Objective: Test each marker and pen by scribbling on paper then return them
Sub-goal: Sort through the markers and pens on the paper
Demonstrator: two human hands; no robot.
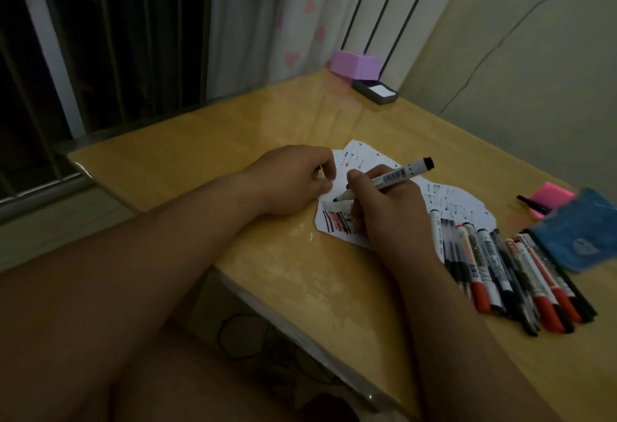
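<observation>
White paper sheets lie fanned on the yellow table, with red and black scribbles near their left corner. My right hand grips a white marker with a black tip. Its tip rests on the paper just above the scribbles, and its black cap sits on the back end. My left hand has curled fingers and pinches the paper's left edge. A row of several markers and pens, red-capped and black-capped, lies to the right of my right wrist.
A blue pouch lies right of the row. Behind it sit pink sticky notes with a black pen across them. At the table's far end stand a pink box and a dark tray of note paper.
</observation>
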